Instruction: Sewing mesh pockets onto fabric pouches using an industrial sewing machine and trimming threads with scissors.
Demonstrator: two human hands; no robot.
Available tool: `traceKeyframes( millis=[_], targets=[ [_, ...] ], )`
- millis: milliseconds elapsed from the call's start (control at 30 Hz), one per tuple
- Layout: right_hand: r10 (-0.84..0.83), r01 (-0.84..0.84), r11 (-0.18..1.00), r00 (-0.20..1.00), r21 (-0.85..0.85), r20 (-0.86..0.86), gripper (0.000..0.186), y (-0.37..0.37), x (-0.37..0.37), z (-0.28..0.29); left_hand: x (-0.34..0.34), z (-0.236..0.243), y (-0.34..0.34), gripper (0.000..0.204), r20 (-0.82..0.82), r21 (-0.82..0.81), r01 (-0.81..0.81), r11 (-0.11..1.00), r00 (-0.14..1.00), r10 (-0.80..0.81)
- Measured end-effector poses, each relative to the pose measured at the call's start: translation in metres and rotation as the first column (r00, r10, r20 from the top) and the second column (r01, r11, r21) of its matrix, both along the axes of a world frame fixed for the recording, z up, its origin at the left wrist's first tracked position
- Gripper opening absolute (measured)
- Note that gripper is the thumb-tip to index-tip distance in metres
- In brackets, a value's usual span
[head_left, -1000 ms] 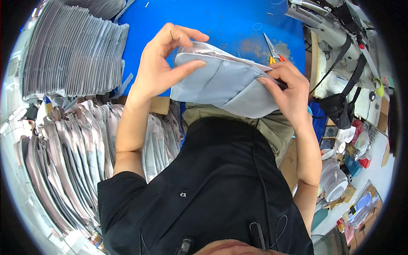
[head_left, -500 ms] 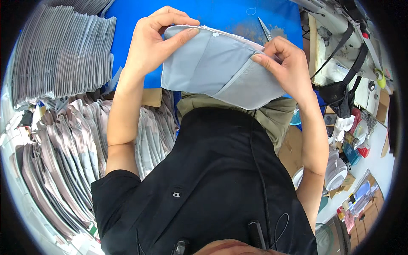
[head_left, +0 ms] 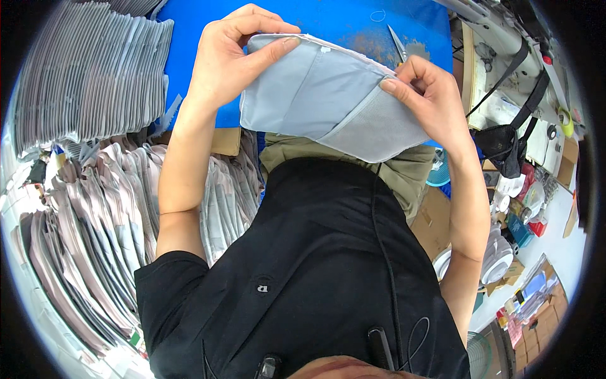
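A light grey fabric piece [head_left: 315, 95] with seams, a diagonal mesh panel and a pale, layered top edge is held up over my lap and the blue worktop's front edge. My left hand [head_left: 233, 60] is closed on its upper left edge, thumb on the grey face. My right hand [head_left: 429, 101] grips the upper right edge, thumb pressed near the mesh panel's seam. Just behind the piece, scissors [head_left: 398, 41] lie on the blue worktop [head_left: 315, 16], their handles hidden by the fabric and my right hand.
Stacked grey fabric pieces [head_left: 91, 76] are at upper left, with hanging bundles [head_left: 95, 234] below them. A sewing machine [head_left: 495, 38] stands at upper right, a black bag [head_left: 502, 148] hanging beside it. Cardboard [head_left: 429, 227], white spools [head_left: 495, 259] and assorted clutter fill the right.
Both hands have lifted the fabric piece higher in the picture since a second ago, turning its grey face more fully into view. Over the last half second it shifted only slightly.
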State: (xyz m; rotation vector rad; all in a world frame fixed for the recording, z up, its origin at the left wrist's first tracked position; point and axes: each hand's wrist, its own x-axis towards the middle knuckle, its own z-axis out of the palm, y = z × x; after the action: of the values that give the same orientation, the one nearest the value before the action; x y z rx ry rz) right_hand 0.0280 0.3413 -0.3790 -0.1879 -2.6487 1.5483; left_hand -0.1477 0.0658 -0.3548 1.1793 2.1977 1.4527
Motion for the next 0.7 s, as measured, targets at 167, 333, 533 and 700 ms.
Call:
traceKeyframes(
  millis=[167,333,533,700],
  targets=[
    [0.004,-0.004,1.000,1.000,-0.023,-0.007,0.032,-0.0039,-0.0008,0.0020,-0.0001,0.0003,-0.0031,0.016,0.006,0.023,0.005,1.000,1.000,-0.006],
    [0.003,0.000,0.997,0.999,-0.072,0.034,0.032,-0.0035,0.0006,0.0048,-0.0003,-0.0006,-0.0015,0.016,0.003,0.031,0.011,0.999,1.000,-0.011],
    [0.015,-0.011,0.994,0.999,-0.109,0.037,0.030,-0.0021,0.0030,0.0051,0.0016,-0.0014,-0.0006,0.014,0.001,0.046,0.016,0.999,1.000,-0.016],
    [0.024,-0.015,0.986,0.998,-0.166,0.050,0.030,-0.0033,0.0018,0.0052,0.0012,-0.0028,-0.0037,0.013,-0.105,0.019,-0.006,1.000,0.994,0.007]
  ],
)
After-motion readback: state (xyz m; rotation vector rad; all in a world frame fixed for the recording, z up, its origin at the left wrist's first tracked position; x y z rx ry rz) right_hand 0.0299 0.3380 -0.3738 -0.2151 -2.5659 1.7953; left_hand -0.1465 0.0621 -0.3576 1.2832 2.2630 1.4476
